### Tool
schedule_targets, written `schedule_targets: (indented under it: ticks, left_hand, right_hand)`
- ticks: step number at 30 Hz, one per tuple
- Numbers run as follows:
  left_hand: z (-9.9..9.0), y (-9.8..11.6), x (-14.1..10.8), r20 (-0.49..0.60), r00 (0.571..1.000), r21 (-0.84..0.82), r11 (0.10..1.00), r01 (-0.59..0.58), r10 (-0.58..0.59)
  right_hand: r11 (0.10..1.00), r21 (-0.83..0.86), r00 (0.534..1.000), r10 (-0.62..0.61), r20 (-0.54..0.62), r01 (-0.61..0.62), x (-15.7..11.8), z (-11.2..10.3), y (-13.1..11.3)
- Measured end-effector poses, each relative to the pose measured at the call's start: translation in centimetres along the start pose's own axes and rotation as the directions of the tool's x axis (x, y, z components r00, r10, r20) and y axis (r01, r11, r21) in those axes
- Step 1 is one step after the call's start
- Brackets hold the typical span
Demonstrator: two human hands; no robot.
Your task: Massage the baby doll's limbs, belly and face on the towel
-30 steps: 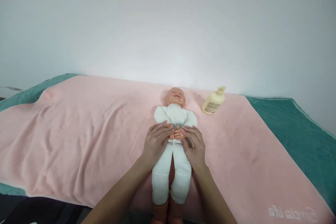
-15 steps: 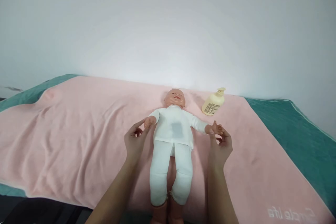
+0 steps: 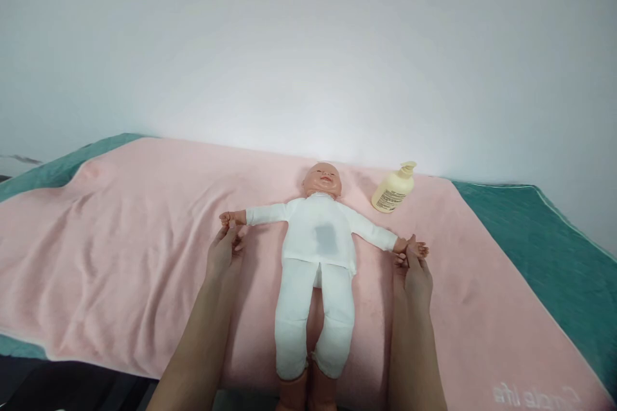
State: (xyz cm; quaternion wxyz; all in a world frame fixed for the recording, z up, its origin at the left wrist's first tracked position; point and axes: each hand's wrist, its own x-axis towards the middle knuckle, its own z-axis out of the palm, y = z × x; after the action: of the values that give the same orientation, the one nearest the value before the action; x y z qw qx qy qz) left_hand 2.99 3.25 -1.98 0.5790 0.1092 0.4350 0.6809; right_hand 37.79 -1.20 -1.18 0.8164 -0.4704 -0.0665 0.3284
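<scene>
A baby doll (image 3: 318,231) with a white cloth body lies on its back on a pink blanket (image 3: 144,257), head toward the wall. Both of its arms are spread out sideways. My left hand (image 3: 224,253) is closed on the doll's hand at the left, thumb on top. At the right, my right hand (image 3: 415,270) pinches the doll's other hand, whose small fingers stick out past my thumb. A grey patch marks the doll's chest.
A pale yellow pump bottle (image 3: 394,189) stands on the blanket to the right of the doll's head. Green cloth (image 3: 544,237) shows beneath the blanket at both sides. Behind rises a plain pale wall (image 3: 308,45).
My left hand has moved left and slightly up, stretching the doll's arm out sideways. My right hand has shifted a little right with the other arm.
</scene>
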Motion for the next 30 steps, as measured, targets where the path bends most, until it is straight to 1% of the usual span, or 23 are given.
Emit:
schedule_targets:
  ticks: [2,4,7,9,11,13,14,15,16,17,18,19,20,21,22,23,26,28,30]
  left_hand:
    - [0.3,-0.1,-0.3,-0.025,0.999,0.038,0.998,-0.043,0.044]
    - [0.7,-0.2,-0.8,-0.052,0.99,0.112,0.986,-0.124,0.13]
    - [1.7,-0.4,-1.8,-0.055,0.957,0.281,0.924,-0.26,0.286]
    - [2.2,-0.6,-2.5,0.0,0.924,0.384,0.854,-0.352,0.381]
    - [2.7,-1.2,-3.3,0.104,0.886,0.45,0.773,-0.448,0.453]
    - [3.0,-2.1,-4.1,0.248,0.846,0.516,0.674,-0.528,0.473]
    - [3.2,-2.6,-4.5,0.331,0.819,0.55,0.609,-0.571,0.469]
    - [3.3,-3.2,-4.9,0.419,0.778,0.57,0.531,-0.627,0.468]
    - [3.4,-3.8,-5.2,0.509,0.718,0.564,0.446,-0.695,0.475]
    - [3.5,-4.3,-5.4,0.594,0.637,0.53,0.358,-0.769,0.49]
    - [3.7,-4.7,-5.5,0.669,0.544,0.473,0.274,-0.838,0.507]
    - [3.8,-5.1,-5.6,0.73,0.45,0.406,0.203,-0.891,0.515]
    - [4.0,-5.3,-5.6,0.775,0.37,0.344,0.148,-0.927,0.513]
    - [4.2,-5.5,-5.6,0.807,0.314,0.299,0.113,-0.948,0.499]
    - [4.4,-5.6,-5.6,0.832,0.283,0.273,0.093,-0.958,0.478]
    - [4.5,-5.6,-5.6,0.851,0.269,0.26,0.084,-0.962,0.452]
    - [4.9,-5.6,-5.6,0.878,0.277,0.271,0.072,-0.96,0.391]
    - [4.9,-5.6,-5.6,0.881,0.278,0.275,0.063,-0.959,0.383]
    - [4.9,-5.7,-5.6,0.881,0.269,0.269,0.054,-0.962,0.389]
  right_hand:
    - [1.0,0.003,1.0,-0.007,0.01,0.007,0.0,0.0,0.1]
    - [1.0,-0.009,0.999,-0.028,0.027,0.028,-0.1,-0.1,0.4]
    - [0.991,-0.071,0.993,-0.107,0.053,0.111,-0.6,0.1,0.7]
    - [0.964,-0.165,0.977,-0.199,0.079,0.21,-1.5,0.6,0.9]
    - [0.906,-0.251,0.938,-0.312,0.151,0.342,-2.7,1.2,1.1]
    - [0.832,-0.293,0.877,-0.402,0.264,0.47,-4.0,1.7,1.4]
    - [0.795,-0.309,0.844,-0.427,0.325,0.522,-4.6,1.9,1.6]
    - [0.756,-0.324,0.809,-0.444,0.385,0.569,-5.1,2.0,1.9]
    - [0.712,-0.334,0.768,-0.454,0.452,0.617,-5.6,2.1,2.2]
    - [0.662,-0.335,0.715,-0.457,0.529,0.671,-6.0,2.1,2.5]
    - [0.609,-0.318,0.648,-0.455,0.611,0.727,-6.2,2.1,2.7]
    - [0.558,-0.286,0.572,-0.446,0.688,0.779,-6.4,2.1,3.0]
    - [0.513,-0.247,0.497,-0.435,0.751,0.822,-6.6,2.1,3.2]
    - [0.478,-0.213,0.435,-0.421,0.796,0.852,-6.7,2.2,3.3]
    - [0.454,-0.192,0.395,-0.409,0.823,0.87,-6.7,2.2,3.4]
    - [0.437,-0.178,0.369,-0.402,0.838,0.881,-6.8,2.3,3.5]
    - [0.413,-0.157,0.328,-0.383,0.864,0.897,-6.8,2.5,3.5]
    - [0.401,-0.145,0.305,-0.369,0.878,0.904,-6.8,2.6,3.4]
    - [0.388,-0.138,0.289,-0.361,0.887,0.911,-6.9,2.7,3.4]
